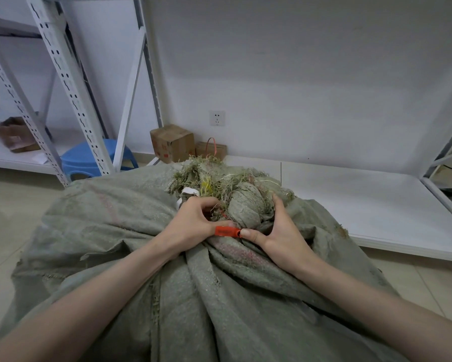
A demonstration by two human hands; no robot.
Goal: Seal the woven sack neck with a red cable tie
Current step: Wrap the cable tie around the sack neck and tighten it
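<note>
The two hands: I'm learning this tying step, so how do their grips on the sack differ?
The left hand pinches the red cable tie tag, fingers curled over the neck; the right hand cups the bunched neck, thumb pressing the tag's other end. Both rest on the woven sack.

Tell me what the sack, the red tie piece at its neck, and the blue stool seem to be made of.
Sack: woven plastic strip fabric, probably polypropylene; dull grey-green, visible weave, frayed strands at the mouth.
Red tie piece: smooth moulded plastic, slight sheen, flat tag shape.
Blue stool: likely moulded plastic; uniform colour, glossy rounded edges.
</note>
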